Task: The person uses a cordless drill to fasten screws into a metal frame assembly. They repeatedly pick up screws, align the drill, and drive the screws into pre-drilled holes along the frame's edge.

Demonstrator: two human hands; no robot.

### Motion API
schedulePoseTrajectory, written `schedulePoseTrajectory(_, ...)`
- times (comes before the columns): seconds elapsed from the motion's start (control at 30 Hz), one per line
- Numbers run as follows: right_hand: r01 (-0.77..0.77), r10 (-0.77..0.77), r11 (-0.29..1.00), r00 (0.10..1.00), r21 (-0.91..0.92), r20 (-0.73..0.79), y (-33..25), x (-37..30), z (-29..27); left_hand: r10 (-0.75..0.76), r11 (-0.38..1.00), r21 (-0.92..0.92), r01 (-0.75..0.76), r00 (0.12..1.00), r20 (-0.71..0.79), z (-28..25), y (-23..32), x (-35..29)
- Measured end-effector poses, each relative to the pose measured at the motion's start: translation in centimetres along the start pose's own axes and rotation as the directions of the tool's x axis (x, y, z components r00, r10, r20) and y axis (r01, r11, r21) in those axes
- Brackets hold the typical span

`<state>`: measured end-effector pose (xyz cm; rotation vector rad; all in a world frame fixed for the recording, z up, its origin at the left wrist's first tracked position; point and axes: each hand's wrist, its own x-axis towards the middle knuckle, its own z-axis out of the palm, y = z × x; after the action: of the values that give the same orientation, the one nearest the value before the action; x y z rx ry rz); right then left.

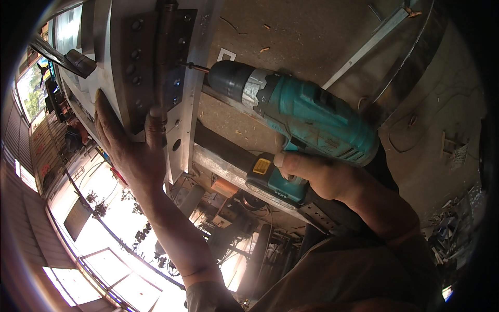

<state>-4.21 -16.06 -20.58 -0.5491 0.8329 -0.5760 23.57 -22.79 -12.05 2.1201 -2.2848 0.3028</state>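
Note:
My right hand (317, 174) is wrapped around the handle of a teal cordless drill (317, 117), which lies tilted with its black chuck toward the left. A thin bit (197, 67) reaches from the chuck to the right leaf of a dark metal hinge (148, 62); whether it touches a screw or a hole, I cannot tell. Several screws and holes run along both leaves. My left hand (135, 158) presses against the lower end of the hinge and the pale metal panel (101, 57) beside it, thumb and fingers spread apart.
A metal beam (221, 166) runs below the drill. At the far right, a long metal bar (369, 44) and a curved dark strip (410, 62) rest near the brown floor. Scrap pieces (452, 229) lie at the lower right. Bright openings and workshop clutter fill the lower left.

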Motion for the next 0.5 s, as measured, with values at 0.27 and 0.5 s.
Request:
schedulePoseTrajectory(0.27,0.016,-0.015,1.000,0.999,0.011,-0.050,0.8,-0.2,0.4,-0.065,0.998,-0.013,0.065,0.998,0.023,-0.1,0.3,0.0)
schedulePoseTrajectory(0.5,0.077,-0.076,0.997,0.996,0.018,-0.049,1.7,-0.1,1.3,-0.054,0.999,-0.003,0.054,0.999,0.008,-0.1,0.3,0.1)
